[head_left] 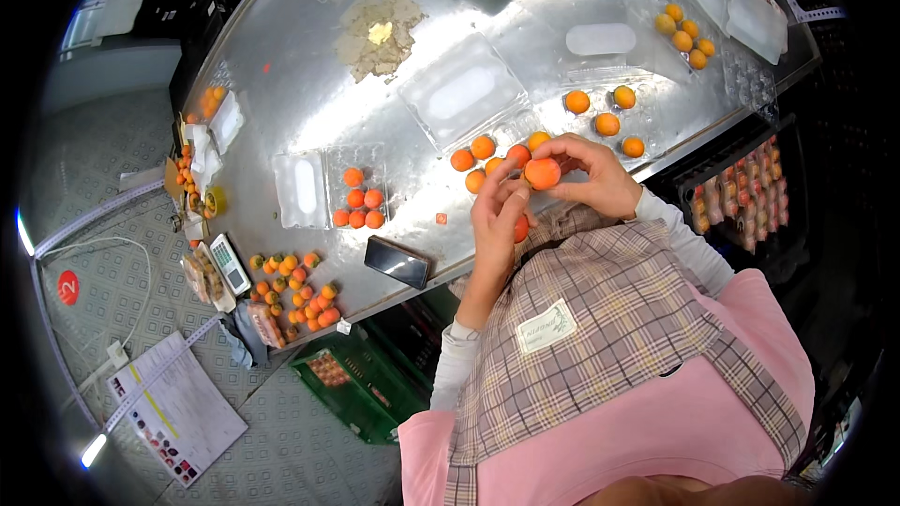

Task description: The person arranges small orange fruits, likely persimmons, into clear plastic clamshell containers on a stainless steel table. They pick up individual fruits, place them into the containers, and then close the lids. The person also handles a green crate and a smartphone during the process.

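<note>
Between both hands, over the near edge of the metal table, is a smooth round orange fruit [543,173]. My right hand [596,179] grips it from the right with thumb and fingers. From the left, my left hand [498,211] has its fingertips against the same fruit. Another orange fruit [520,229] shows by the left palm; whether that hand holds it, I cannot tell. Just beyond my fingers an open clear plastic tray [512,130] carries several orange fruits [483,147], partly hidden by the hands. Its lid [460,88] lies folded back.
Open clamshells with fruit stand at right [654,109] and left [330,154]. A phone [397,261] lies near the table's front edge. Loose fruits [302,288] are heaped at the left corner, beside a scale [230,263]. A green crate [365,386] is below the table.
</note>
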{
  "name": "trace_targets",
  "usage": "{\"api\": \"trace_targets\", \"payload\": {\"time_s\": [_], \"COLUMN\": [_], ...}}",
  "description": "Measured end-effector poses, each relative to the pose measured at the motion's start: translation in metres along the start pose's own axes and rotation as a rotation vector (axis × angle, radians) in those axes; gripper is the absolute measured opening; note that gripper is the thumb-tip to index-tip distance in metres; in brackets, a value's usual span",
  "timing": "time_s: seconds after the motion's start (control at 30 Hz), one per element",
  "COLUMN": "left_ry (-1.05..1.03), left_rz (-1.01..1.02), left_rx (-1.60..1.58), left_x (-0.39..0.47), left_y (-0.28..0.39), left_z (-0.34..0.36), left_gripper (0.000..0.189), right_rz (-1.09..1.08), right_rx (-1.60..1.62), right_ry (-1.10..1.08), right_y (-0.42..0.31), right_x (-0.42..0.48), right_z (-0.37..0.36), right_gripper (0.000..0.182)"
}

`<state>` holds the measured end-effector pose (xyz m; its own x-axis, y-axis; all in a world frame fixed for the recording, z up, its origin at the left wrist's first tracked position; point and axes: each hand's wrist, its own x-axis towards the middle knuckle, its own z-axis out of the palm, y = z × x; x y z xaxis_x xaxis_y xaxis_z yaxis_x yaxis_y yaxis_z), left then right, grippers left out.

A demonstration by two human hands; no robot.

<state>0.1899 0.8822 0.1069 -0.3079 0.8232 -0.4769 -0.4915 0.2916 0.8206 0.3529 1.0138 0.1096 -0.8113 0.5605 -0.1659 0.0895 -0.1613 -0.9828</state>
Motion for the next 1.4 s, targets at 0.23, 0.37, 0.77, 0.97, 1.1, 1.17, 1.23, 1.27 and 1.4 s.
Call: {"api": "trace_targets", "payload": {"time_s": [0.23, 0.37, 0.77, 0.97, 1.1, 1.17, 1.23, 1.27, 1.4], "left_ry": [0.002, 0.069, 0.059, 0.119, 0.203, 0.24, 0.263, 0.27, 0.267], "left_rz": [0.093, 0.255, 0.09, -0.092, -0.024, -0.022, -0.025, -0.026, -0.025], "left_rx": [0.127, 0.358, 0.246, -0.206, -0.194, -0.201, -0.207, -0.21, -0.231], "left_x": [0.002, 0.002, 0.008, 0.015, 0.009, 0.007, 0.005, 0.004, 0.001], "left_y": [-0.001, -0.019, -0.026, -0.035, -0.027, -0.029, -0.033, -0.036, -0.035], "left_z": [0.014, 0.007, 0.007, -0.028, -0.028, -0.035, -0.042, -0.047, -0.049], "left_gripper": [0.05, 0.051, 0.041, 0.032, 0.031, 0.031, 0.03, 0.031, 0.026], "right_rz": [-0.018, 0.25, 0.169, 0.057, 0.066, 0.087, 0.115, 0.13, 0.179], "right_rx": [0.093, 0.429, -0.402, -0.833, -1.006, -1.022, -1.036, -1.041, -1.075], "right_ry": [0.079, 0.137, 0.495, 0.471, 0.363, 0.366, 0.361, 0.352, 0.307], "right_y": [0.005, 0.023, 0.036, 0.057, 0.072, 0.073, 0.075, 0.077, 0.071], "right_x": [-0.009, -0.016, -0.013, 0.014, 0.03, 0.034, 0.035, 0.035, 0.039], "right_z": [0.003, -0.008, -0.055, -0.108, -0.115, -0.117, -0.118, -0.118, -0.12], "right_gripper": [0.052, 0.05, 0.048, 0.042, 0.034, 0.032, 0.03, 0.03, 0.029]}}
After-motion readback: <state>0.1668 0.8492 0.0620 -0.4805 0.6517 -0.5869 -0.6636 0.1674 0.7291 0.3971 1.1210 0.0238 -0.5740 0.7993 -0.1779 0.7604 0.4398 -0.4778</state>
